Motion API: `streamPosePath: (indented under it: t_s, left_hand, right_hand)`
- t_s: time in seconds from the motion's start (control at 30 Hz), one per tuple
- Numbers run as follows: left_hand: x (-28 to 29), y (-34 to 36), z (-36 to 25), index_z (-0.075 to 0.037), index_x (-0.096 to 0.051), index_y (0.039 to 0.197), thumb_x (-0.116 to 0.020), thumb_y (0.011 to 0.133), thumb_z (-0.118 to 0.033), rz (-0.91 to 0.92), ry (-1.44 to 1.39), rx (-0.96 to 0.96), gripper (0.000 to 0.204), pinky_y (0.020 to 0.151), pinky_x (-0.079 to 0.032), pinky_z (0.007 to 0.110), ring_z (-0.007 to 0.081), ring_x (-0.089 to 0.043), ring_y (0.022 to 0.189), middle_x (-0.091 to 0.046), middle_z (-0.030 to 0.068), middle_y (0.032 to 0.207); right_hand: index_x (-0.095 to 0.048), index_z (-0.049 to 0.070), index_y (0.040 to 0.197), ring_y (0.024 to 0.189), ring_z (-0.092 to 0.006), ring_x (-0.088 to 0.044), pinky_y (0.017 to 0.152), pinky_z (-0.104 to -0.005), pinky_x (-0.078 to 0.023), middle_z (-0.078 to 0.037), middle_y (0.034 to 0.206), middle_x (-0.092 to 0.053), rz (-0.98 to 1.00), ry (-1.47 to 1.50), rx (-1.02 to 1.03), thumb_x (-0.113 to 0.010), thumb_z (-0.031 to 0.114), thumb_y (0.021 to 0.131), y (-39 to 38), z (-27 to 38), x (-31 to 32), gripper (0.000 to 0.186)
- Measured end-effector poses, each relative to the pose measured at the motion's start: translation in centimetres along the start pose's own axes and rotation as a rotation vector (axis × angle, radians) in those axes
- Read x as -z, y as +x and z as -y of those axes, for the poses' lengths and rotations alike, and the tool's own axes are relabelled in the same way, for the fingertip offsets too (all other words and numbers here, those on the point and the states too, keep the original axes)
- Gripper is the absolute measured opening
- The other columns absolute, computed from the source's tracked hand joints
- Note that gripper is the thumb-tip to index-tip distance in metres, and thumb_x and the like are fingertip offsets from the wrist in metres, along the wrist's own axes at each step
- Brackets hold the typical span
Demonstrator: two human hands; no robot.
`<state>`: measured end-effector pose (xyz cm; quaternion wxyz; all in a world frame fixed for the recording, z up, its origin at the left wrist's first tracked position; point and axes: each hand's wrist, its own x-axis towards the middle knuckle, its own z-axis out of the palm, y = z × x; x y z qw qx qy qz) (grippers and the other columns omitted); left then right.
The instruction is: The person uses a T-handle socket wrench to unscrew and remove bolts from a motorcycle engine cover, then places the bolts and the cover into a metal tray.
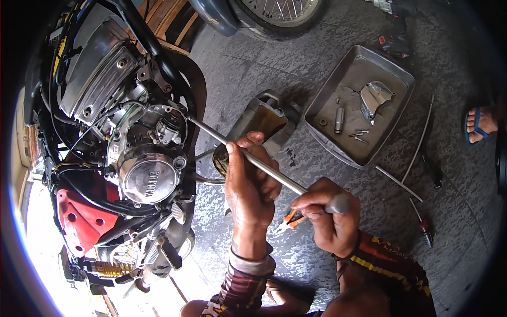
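A long metal rod-shaped tool [280, 178] slants across the middle, its far tip at the edge of the motorcycle engine [150, 179], by the frame tube. I cannot tell whether the tip sits on a fastener. My left hand [248, 190] is closed around the shaft at mid-length, thumb along it. At the near end my right hand [330, 216] is wrapped round the tool, with a rounded grey end [338, 203] sticking out of the fist. Orange-handled pliers [290, 219] lie on the floor between my hands, partly hidden by the right one.
A grey tray [317, 138] holds a metal cover [376, 100], a cylindrical socket-like piece [339, 119] and several bolts. A cut-open container [269, 124] with dark liquid stands beside the engine. Tubes [398, 183] and a screwdriver [425, 232] lie at right, near another person's sandalled foot [480, 125].
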<state>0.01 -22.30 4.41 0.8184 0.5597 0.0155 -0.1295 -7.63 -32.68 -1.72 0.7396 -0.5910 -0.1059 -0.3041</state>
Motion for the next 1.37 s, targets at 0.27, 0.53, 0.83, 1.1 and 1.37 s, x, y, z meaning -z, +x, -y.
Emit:
streamPosePath:
  t_s: [0.27, 0.53, 0.83, 1.1, 1.37]
  left_hand:
    - [0.7, 0.9, -0.7, -0.009, -0.051, 0.088, -0.038, 0.096, -0.043, 0.033, -0.018, 0.012, 0.037, 0.036, -0.015, 0.02, 0.0034, -0.02, 0.043, -0.025, -0.0062, 0.058]
    - [1.5, 1.1, -1.3, -0.01, -0.045, 0.085, -0.04, 0.095, -0.045, 0.146, -0.114, 0.01, 0.036, 0.038, -0.015, 0.021, 0.0044, -0.021, 0.046, -0.026, -0.0054, 0.058]
    - [3.0, 0.1, 0.3, -0.005, -0.05, 0.097, -0.028, 0.089, -0.064, 0.269, -0.101, -0.086, 0.064, 0.053, -0.034, 0.025, 0.0111, -0.04, 0.059, -0.043, 0.0018, 0.068]
    - [3.7, -8.7, 6.4, 0.001, -0.048, 0.107, -0.053, 0.091, -0.03, 0.417, 0.267, -0.224, 0.035, 0.079, -0.042, 0.033, 0.0205, -0.053, 0.084, -0.054, 0.0113, 0.091]
    - [3.5, -5.8, 2.6, 0.0, -0.05, 0.091, -0.045, 0.095, -0.036, 0.682, 0.468, -0.15, 0.036, 0.06, -0.038, 0.04, 0.0313, -0.049, 0.063, -0.047, 0.0205, 0.068]
  right_hand:
    - [-0.058, 0.001, 0.09, 0.062, -0.0167, -0.059, 0.055, -0.0273, -0.047, -0.01, 0.076, -0.061, 0.036, -0.04, -0.025, -0.051, 0.018, 0.092, 1.5, 0.5, -0.2, 0.019]
    - [-0.059, 0.005, 0.092, 0.062, -0.0181, -0.058, 0.055, -0.0305, -0.045, -0.007, 0.074, -0.057, 0.302, -0.121, 0.173, -0.058, 0.019, 0.087, 3.9, 0.9, 0.9, 0.015]
    - [-0.05, -0.002, 0.1, 0.066, -0.0104, -0.048, 0.061, -0.0246, -0.042, -0.007, 0.081, -0.048, 0.12, 0.162, -0.267, -0.038, 0.032, 0.097, -0.8, 3.2, -4.1, 0.036]
    - [-0.047, -0.001, 0.118, 0.101, -0.0263, -0.047, 0.088, -0.0371, -0.038, -0.015, 0.109, -0.048, 0.362, -0.579, -0.124, -0.055, 0.008, 0.082, 5.2, 8.6, -2.5, 0.038]
    - [-0.045, 0.003, 0.119, 0.082, -0.0139, -0.051, 0.073, -0.0225, -0.042, -0.011, 0.099, -0.049, -0.031, -0.579, 0.291, -0.044, -0.002, 0.081, 9.7, 9.2, -5.6, 0.039]
